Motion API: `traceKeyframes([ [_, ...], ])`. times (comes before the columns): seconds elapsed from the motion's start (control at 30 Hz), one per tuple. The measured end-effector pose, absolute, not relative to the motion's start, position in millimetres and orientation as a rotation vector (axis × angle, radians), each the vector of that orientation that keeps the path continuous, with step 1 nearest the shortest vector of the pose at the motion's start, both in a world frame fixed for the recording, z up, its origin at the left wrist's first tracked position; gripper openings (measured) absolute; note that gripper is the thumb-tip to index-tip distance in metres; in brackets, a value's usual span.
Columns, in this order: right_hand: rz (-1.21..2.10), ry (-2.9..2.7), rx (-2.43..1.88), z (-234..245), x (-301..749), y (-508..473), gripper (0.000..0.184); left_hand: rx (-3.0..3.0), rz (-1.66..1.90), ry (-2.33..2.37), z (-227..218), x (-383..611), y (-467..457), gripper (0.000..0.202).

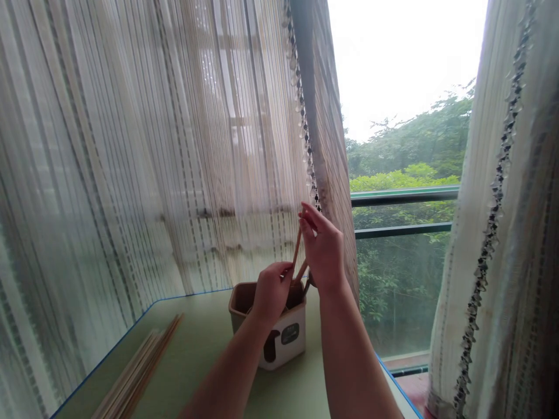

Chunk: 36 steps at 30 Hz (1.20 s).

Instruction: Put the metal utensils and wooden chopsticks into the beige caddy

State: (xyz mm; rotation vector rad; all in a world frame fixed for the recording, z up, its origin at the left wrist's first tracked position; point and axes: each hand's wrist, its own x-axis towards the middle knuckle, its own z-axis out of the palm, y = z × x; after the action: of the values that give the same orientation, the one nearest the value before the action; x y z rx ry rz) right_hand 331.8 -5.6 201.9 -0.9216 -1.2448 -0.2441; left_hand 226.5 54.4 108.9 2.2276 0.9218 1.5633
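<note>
A white holder with a brown rim (283, 340) stands on a pale green table (205, 349) by the window. My left hand (271, 291) rests on the holder's rim, its fingers touching a chopstick inside. My right hand (323, 247) is raised above the holder and pinches the upper end of a brown chopstick (297, 247) that slants down into it. More chopsticks stick up inside the holder behind my hands.
A bundle of several loose chopsticks (137, 369) lies at the table's left front. Sheer striped curtains (152, 145) hang close behind and to the left; another curtain (502, 233) hangs right. A window railing (402, 196) and trees show beyond the table's blue edge.
</note>
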Motion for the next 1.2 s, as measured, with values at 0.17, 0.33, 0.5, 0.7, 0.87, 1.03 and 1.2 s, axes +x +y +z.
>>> traceKeyframes([
  [0.17, -0.405, -1.285, -1.053, 204.0, 343.6, -14.4, 0.041, 2.296, 1.519, 0.941, 103.9, 227.1, 57.1, 0.018],
  [0.33, -0.425, -1.281, -1.254, 201.6, 363.1, -15.7, 0.049, 2.340, 1.465, 0.992, 101.7, 227.9, 58.0, 0.019],
  [0.5, -0.315, -1.441, -1.329, 191.4, 377.7, -7.8, 0.045, 2.393, 1.382, 0.981, 103.1, 227.5, 54.8, 0.021],
  [0.7, 0.134, -1.520, -1.318, 180.1, 383.1, -5.1, 0.035, 2.433, 1.315, 0.973, 105.7, 227.5, 51.5, 0.022],
  [0.87, 0.115, -1.520, -1.404, 183.9, 380.8, -8.7, 0.034, 2.472, 1.295, 0.993, 106.3, 227.6, 50.6, 0.022],
  [1.03, 0.083, -1.601, -1.465, 185.1, 381.0, -9.8, 0.033, 2.497, 1.262, 1.002, 107.0, 227.4, 49.3, 0.022],
  [1.2, 0.087, -1.666, -1.441, 183.0, 383.9, -6.5, 0.025, 2.526, 1.248, 0.984, 106.4, 227.1, 48.8, 0.023],
])
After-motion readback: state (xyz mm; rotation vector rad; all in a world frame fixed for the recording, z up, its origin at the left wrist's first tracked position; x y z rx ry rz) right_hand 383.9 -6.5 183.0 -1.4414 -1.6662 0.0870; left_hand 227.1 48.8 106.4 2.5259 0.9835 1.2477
